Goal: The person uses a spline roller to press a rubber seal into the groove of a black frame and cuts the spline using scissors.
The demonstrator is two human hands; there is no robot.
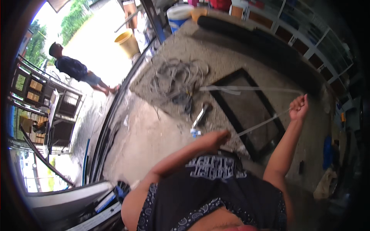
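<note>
A long, pale, thin strip (262, 125) stretches between my two hands, which are held apart. My left hand (220, 139), closed in front of my chest, grips one part of it. Farther out to the right, my right hand (299, 107) is raised and closed around another part. From there the strip (250, 88) runs back leftward to a loose tangle of grey strip (173, 79) on a rough work surface (144, 86). Beneath the stretched strip lies a black rectangular frame (227, 109).
Near the tangle lies a metal tool (202, 114), its kind unclear, with a blue-and-white object (195, 133) nearby. A long dark roll (246, 38) lies along the far side. Beyond are a yellow bucket (127, 43) and a white-and-blue bucket (179, 17). A person (73, 68) stands outside at left.
</note>
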